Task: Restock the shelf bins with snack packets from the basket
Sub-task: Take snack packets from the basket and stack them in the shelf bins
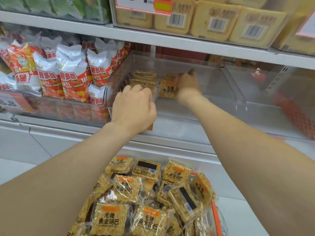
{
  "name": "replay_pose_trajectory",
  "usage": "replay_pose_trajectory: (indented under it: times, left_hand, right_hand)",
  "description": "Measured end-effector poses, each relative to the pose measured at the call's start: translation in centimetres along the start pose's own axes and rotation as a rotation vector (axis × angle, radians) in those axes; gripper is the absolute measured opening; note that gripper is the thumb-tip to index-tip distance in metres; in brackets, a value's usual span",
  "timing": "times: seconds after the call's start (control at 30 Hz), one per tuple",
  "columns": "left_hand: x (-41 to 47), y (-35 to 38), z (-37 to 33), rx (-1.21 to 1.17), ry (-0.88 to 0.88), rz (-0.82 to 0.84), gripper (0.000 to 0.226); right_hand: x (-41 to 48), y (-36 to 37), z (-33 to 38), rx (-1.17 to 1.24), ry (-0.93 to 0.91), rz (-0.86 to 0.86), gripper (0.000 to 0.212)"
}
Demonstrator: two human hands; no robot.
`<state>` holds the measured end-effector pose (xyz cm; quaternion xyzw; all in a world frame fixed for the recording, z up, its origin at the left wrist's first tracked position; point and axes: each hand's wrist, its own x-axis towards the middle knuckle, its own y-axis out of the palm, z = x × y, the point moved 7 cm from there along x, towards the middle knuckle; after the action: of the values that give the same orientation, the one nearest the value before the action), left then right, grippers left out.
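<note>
In the clear bin point(214, 82), left hand point(134, 108) fingers curl onto the packet stack point(144, 78); right hand point(187, 85) fingers grip one packet point(167, 89).

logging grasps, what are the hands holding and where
Right hand grips a rice-cracker packet by its right edge. Left hand curls against the stack; grip unclear.

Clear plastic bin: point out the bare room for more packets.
Bare floor runs from the upright golden rice-cracker packet to the clear plastic bin's right wall, and along its front. Crowded: the left corner, with the stacked packets.
</note>
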<state>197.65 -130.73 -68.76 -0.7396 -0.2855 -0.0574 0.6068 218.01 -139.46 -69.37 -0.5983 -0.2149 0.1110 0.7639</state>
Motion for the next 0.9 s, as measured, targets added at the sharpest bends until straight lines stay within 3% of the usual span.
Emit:
replay_pose_trajectory:
  times: [0.3, 0.53, 0.63, 0.73, 0.83, 0.9]
  left_hand:
    - [0.0, 0.0, 0.3, -0.05, 0.014, -0.005, 0.022]
    - [-0.2, -2.8, -0.4, -0.199, 0.017, -0.007, 0.009]
    - [-1.1, -3.8, -1.6, -0.298, 0.087, 0.199, 0.02]
    - [-3.9, -2.0, -2.5, -0.222, 0.183, 0.581, 0.025]
    - [-7.2, 0.9, -1.6, -0.18, 0.131, 0.954, 0.01]
    - [-8.7, 2.5, -1.2, -0.146, 0.075, 1.118, 0.009]
  right_hand:
    - [-2.4, -0.6, 0.1, -0.079, -0.128, 0.137, 0.039]
    - [-6.6, -4.7, 1.7, -0.049, -0.258, 0.051, 0.013]
    - [-9.7, -7.1, 4.0, -0.027, -0.357, -0.007, 0.023]
    - [-13.9, -8.6, 6.1, -0.062, -0.492, -0.001, 0.032]
    - [-17.5, -8.5, 7.6, -0.186, -0.615, 0.135, 0.031]
    - [-19.8, -7.2, 7.9, -0.283, -0.65, 0.27, 0.031]
